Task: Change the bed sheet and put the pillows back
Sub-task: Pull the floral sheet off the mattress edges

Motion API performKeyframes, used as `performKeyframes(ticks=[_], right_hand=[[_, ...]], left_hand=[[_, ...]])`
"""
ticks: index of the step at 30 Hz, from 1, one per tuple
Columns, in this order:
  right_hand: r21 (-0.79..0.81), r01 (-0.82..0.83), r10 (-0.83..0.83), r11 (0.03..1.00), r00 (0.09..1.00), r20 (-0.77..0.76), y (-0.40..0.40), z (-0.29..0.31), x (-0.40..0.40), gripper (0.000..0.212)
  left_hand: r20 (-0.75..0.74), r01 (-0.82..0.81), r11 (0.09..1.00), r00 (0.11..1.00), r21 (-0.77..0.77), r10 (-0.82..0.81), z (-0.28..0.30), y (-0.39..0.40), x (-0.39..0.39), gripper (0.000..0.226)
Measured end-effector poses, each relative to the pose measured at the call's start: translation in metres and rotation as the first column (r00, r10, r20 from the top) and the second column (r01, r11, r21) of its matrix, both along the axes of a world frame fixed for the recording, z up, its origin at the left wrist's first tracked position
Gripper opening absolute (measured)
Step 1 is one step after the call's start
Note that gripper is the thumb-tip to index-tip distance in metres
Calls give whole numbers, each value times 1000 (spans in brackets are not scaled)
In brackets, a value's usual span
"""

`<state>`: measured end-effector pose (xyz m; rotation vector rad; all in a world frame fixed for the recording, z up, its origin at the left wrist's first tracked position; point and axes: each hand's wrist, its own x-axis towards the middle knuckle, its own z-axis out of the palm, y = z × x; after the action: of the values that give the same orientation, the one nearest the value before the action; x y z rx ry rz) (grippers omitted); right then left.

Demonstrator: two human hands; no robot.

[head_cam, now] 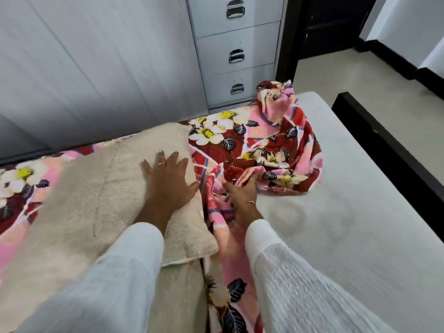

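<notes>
The mattress (336,212) is lying bare and white over its right half, and everything else is placed against it. The floral sheet (271,145) is bunching in a heap toward the mattress's far middle, with a strip trailing back along its centre toward the person and more of it still covering the left half. A beige pillow (115,186) is sitting on that covered left half, with what looks like a second one just nearer the person. The left hand (168,179) is pressing flat on the pillow, fingers spread and straight, gripping nothing. The right hand (240,191) is at the sheet's crumpled edge in the mattress's middle, fingers curled into the cloth and grasping a fold.

To strip it cleanly, the pillows probably need lifting off the mattress first; otherwise their weight pins the cloth. Then gathering the sheet toward the heap in handfuls should free it without dragging.
</notes>
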<state>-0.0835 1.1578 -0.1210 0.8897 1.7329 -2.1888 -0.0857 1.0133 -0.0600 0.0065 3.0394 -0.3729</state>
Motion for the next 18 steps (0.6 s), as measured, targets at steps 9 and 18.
performKeyframes(ticks=[9,18], right_hand=[[188,-212,234,959,967,-104,-35,12,-48,28],[194,43,-7,980,983,-183,-26,-5,-107,104]], left_hand=[[-220,-6,987,975,159,41,-15,-54,-17,67],[-201,86,970,979,229,-39,-76,-35,-11,78]])
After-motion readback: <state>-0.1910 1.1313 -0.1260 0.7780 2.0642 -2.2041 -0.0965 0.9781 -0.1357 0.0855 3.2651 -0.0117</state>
